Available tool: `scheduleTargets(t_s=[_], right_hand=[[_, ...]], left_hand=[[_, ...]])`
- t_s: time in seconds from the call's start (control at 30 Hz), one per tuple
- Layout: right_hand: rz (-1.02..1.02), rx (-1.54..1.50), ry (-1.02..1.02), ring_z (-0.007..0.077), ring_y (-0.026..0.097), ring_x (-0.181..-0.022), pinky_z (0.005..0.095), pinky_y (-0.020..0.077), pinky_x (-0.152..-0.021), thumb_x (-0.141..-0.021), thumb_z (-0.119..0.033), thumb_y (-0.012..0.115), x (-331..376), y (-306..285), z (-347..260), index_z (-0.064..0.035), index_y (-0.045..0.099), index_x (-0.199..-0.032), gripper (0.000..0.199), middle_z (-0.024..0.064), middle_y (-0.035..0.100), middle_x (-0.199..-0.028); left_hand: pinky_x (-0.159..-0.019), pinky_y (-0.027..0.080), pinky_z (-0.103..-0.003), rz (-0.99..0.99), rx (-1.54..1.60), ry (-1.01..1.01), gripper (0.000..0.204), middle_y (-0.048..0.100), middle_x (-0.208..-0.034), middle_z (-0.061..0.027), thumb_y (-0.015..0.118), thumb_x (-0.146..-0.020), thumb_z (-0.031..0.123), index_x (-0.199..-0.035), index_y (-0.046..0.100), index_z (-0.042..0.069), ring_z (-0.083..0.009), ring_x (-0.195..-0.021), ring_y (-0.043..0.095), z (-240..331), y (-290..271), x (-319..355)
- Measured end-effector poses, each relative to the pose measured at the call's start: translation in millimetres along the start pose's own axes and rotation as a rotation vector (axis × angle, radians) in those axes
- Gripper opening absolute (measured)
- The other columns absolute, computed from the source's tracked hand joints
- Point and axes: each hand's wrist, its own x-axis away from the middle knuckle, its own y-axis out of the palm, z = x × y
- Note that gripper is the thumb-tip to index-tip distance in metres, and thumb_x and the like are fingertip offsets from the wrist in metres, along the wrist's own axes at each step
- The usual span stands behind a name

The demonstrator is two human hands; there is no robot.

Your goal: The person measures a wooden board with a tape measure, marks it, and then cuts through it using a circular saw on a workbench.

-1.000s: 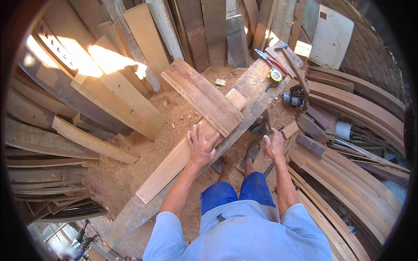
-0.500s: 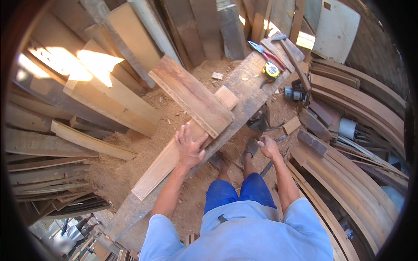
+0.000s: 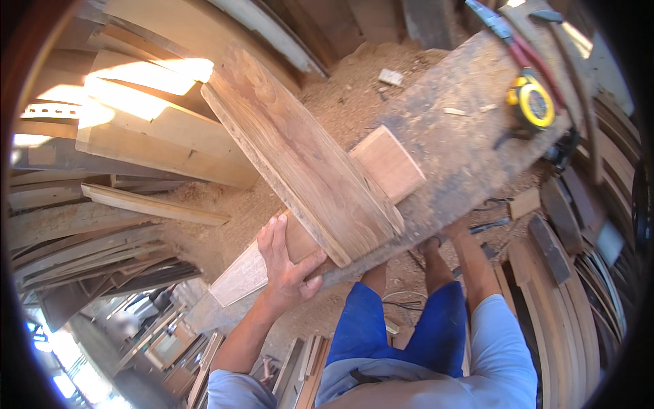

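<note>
Brown plank [image 3: 310,160] lay crosswise over the pale board [image 3: 240,276], close by your left hand [image 3: 289,269]

At your far left, bent by the lens, a stack of boards [image 3: 85,238] filled the rim, and above it broad leaning boards [image 3: 170,146] caught bright patches of sun. Just inward, a narrow slat [image 3: 153,204] slanted down toward the sawdust [image 3: 347,88].

Next came the near end of the pale board, lying lengthwise on your worn bench [image 3: 470,143]. Your left hand rested palm down on it, fingers extended and thumb set apart, close to the lower end of the brown plank; whether your fingers touched that plank could not be told. The brown plank lay flat side up on the pale board, running from the upper left down to the near edge of the bench, its upper end reaching out past the far edge over the sawdust.

Beyond it, the pale board's square far end showed, and a small whitish block [image 3: 390,77] sat in the sawdust. Below, your blue shorts [image 3: 392,327] and bare legs stood near the bench.

Your right hand [image 3: 456,228] was down at the near edge, mostly hidden, so its grip could not be told. Farther right, the pliers [image 3: 501,31], a yellow tape measure [image 3: 533,105] and a hammer [image 3: 580,92] lay close together on the bench, with long timbers [image 3: 545,313] stacked below them.
</note>
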Motion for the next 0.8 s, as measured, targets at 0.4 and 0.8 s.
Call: scheduleTargets(t_s=[0.4,0.8], right_hand=[[-0.288,0.106,0.310,0.0419,0.062,-0.121,0.0524,0.0521,-0.098,-0.087,-0.017,0.064,-61,87,93,0.0021,0.059,-0.134,0.051,0.0287,0.065,-0.128],[0.031,-0.562,0.463,0.0434,0.067,-0.107,0.0488,0.0529,-0.092,-0.084,-0.028,0.078,111,-150,48,0.0039,0.055,-0.133,0.063,0.0285,0.068,-0.115]], left_hand=[[-0.110,0.027,-0.071,-0.040,-0.068,-0.005,0.042,0.024,-0.156,-0.0419,0.080,-0.066,0.022,-0.107,0.077,0.030,-0.0584,-0.138,0.033,6,-1,-1],[-0.116,0.019,-0.068,0.034,0.021,-0.029,0.063,0.026,-0.160,-0.0362,0.080,-0.053,0.014,-0.115,0.073,0.023,-0.0546,-0.146,0.027,5,-5,6]])
